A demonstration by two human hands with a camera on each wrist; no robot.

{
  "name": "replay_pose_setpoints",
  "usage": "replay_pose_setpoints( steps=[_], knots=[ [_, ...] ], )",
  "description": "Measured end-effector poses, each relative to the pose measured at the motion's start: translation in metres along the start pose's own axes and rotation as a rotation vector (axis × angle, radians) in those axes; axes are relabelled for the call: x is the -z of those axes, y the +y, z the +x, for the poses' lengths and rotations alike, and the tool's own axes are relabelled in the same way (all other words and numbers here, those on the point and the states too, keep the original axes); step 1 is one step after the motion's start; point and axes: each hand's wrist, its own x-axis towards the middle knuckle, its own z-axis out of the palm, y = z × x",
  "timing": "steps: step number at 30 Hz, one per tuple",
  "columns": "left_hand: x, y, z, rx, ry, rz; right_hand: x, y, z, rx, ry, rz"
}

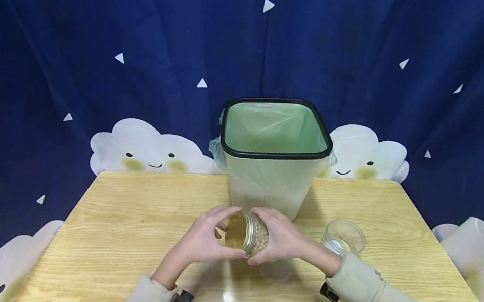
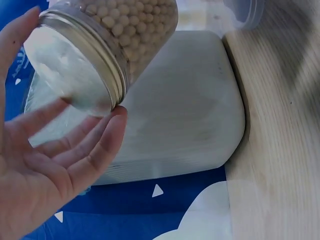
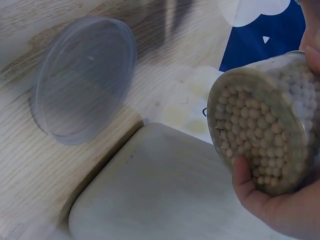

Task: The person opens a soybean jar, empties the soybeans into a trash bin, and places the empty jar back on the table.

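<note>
Above the table, in the head view, a clear jar (image 1: 260,236) of small beige balls is held tilted on its side. Its gold metal lid (image 1: 248,234) faces left. My left hand (image 1: 207,237) grips the lid's rim between thumb and fingertips; in the left wrist view the palm stands apart from the flat silvery lid top (image 2: 65,70). My right hand (image 1: 281,235) holds the jar body near its base. The right wrist view shows the jar's round bottom (image 3: 252,135), with balls pressed against it and a fingertip touching it.
Behind the hands stands a white bin (image 1: 269,183) with a black rim and a clear liner bag. A round clear plastic lid (image 1: 277,270) lies on the wooden table (image 1: 153,208) below the jar. To the right is a clear container (image 1: 345,237). A blue curtain (image 1: 154,40) hangs behind.
</note>
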Motion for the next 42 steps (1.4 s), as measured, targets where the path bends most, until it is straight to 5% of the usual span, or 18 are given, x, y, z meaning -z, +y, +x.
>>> replay_pose_setpoints(
  steps=[7,15,29,32,39,42],
  knots=[
    [-0.0013,0.0002,0.0019,0.059,0.004,-0.005,-0.0019,0.0010,0.0004,-0.012,0.005,0.011],
    [-0.0002,-0.0051,0.0018,-0.129,-0.095,0.013,-0.0010,0.0043,-0.0004,-0.013,0.013,-0.006],
    [-0.0047,0.0021,0.0066,0.104,0.042,-0.014,-0.0041,0.0040,0.0003,0.022,0.075,-0.027],
    [-0.0035,0.0011,0.0056,0.067,0.028,0.017,-0.0048,0.0045,-0.0003,0.019,0.082,-0.023],
    [0.0030,-0.0001,0.0043,-0.147,-0.080,0.081,-0.0018,0.0061,-0.0014,0.013,0.079,-0.012],
    [0.0033,0.0010,0.0058,-0.159,-0.061,0.067,-0.0001,0.0060,-0.0024,0.020,0.072,-0.012]
  ],
)
